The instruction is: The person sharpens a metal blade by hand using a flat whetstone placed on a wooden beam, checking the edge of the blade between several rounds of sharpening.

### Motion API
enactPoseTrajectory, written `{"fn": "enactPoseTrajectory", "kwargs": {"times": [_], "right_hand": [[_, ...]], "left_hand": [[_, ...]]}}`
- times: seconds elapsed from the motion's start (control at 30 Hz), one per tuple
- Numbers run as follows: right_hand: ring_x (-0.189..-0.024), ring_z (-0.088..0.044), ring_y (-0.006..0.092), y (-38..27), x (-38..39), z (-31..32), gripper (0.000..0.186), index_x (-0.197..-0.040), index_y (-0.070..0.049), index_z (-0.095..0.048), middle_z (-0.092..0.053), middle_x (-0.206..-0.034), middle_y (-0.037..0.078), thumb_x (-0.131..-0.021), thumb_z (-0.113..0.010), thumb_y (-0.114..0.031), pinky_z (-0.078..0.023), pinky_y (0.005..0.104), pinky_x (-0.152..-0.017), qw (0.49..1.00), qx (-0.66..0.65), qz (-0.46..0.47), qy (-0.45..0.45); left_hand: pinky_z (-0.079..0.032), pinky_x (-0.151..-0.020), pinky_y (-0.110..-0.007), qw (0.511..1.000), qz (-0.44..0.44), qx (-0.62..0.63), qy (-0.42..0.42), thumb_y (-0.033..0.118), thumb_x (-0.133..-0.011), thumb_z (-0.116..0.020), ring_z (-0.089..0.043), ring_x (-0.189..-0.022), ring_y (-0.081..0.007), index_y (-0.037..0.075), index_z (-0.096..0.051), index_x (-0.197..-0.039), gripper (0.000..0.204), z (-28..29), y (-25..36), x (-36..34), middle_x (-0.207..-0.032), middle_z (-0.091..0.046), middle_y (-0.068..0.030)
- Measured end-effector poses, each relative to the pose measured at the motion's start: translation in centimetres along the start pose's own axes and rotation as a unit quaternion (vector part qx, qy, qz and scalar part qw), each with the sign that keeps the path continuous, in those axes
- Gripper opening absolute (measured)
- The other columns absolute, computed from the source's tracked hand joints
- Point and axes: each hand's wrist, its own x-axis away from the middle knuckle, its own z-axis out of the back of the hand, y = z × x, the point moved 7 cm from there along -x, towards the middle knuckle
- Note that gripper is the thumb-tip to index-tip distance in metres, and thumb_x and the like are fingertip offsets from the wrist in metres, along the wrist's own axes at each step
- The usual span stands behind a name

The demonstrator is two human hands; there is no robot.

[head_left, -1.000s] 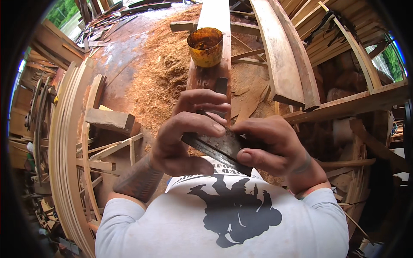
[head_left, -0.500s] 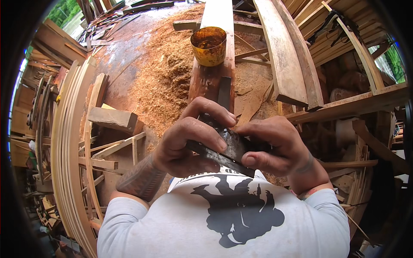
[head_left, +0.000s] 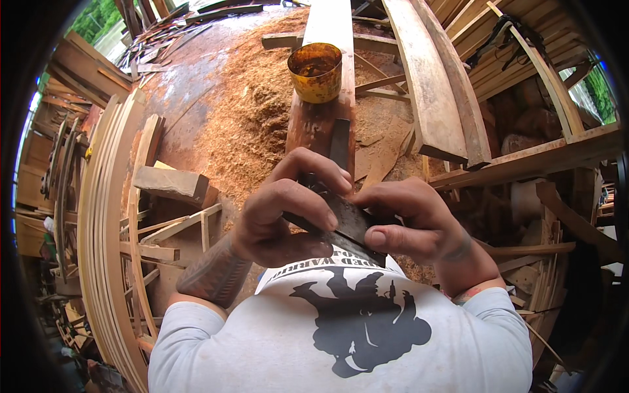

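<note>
In front of my chest, both hands hold a dark, flat metal plate (head_left: 357, 226) that looks like a blade; its exact kind does not show. My left hand (head_left: 285, 203) has its fingers bent over the plate's left side, the thumb low beneath. On the other side, my right hand (head_left: 413, 216) pinches the plate between thumb and forefinger. Just beyond the hands, a dark narrow bar (head_left: 339, 141) lies on a wet reddish-brown plank (head_left: 308, 131). A stained yellow tub (head_left: 314, 85) stands farther along that plank, with brown residue inside.
Wood shavings (head_left: 242, 118) are heaped on the floor left of the plank. Thick boards (head_left: 436, 98) jut toward me on the right, near a timber rail (head_left: 524, 157). Long strips of wood (head_left: 108, 229) and a short wood block (head_left: 171, 183) stand to the left.
The metal plate has tilted, so its lower edge now appears as a thin line. My fingers have shifted slightly on it while both hands keep their hold.
</note>
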Motion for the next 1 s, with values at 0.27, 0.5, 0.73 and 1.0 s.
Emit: {"fn": "enactPoseTrajectory", "kwargs": {"times": [0.27, 0.5, 0.73, 1.0], "right_hand": [[-0.078, -0.061, 0.0029, 4.5, 1.1, -2.6, 0.041, -0.132, 0.008, -0.074, -0.074, -0.099, 0.001, -0.109, -0.076, -0.026, -0.047, 0.0215, -0.065, 0.912, -0.367, -0.182, -0.013], [-0.085, -0.07, 0.0056, 5.9, 1.2, -5.1, 0.052, -0.146, 0.014, -0.066, -0.077, -0.11, 0.008, -0.11, -0.071, -0.024, -0.052, 0.0192, -0.07, 0.84, -0.511, -0.18, -0.039], [-0.103, -0.074, 0.0206, 8.0, 1.6, -5.3, 0.054, -0.144, 0.012, -0.065, -0.074, -0.126, 0.019, -0.105, -0.077, -0.024, -0.058, 0.0314, -0.087, 0.817, -0.556, -0.153, 0.0], [-0.079, -0.068, 0.0104, 8.9, 1.1, -6.1, 0.04, -0.142, 0.008, -0.066, -0.071, -0.108, 0.008, -0.111, -0.072, -0.018, -0.053, 0.0241, -0.062, 0.807, -0.565, -0.169, -0.02]], "left_hand": [[-0.048, -0.118, -0.055, 0.998, 0.056, 0.013, 0.034, 0.035, -0.091, -0.097, -0.063, -0.137, -0.0401, 0.006, -0.082, -0.111, 0.038, 1.5, -0.2, -0.9, -0.131, -0.069, -0.0211], [-0.043, -0.127, -0.065, 0.908, 0.07, 0.411, -0.029, 0.04, -0.093, -0.092, -0.059, -0.148, -0.0529, -0.001, -0.075, -0.136, 0.062, -1.2, -2.5, -0.9, -0.137, -0.076, -0.0289], [-0.041, -0.127, -0.061, 0.869, 0.035, 0.492, 0.046, 0.036, -0.1, -0.08, -0.07, -0.132, -0.0446, -0.004, -0.069, -0.127, 0.05, -2.3, -2.1, -1.1, -0.126, -0.076, -0.0317], [-0.048, -0.117, -0.058, 0.871, 0.055, 0.481, 0.078, 0.034, -0.104, -0.074, -0.068, -0.128, -0.0421, 0.0, -0.066, -0.125, 0.04, -2.0, -2.1, -0.6, -0.12, -0.074, -0.0278]]}}
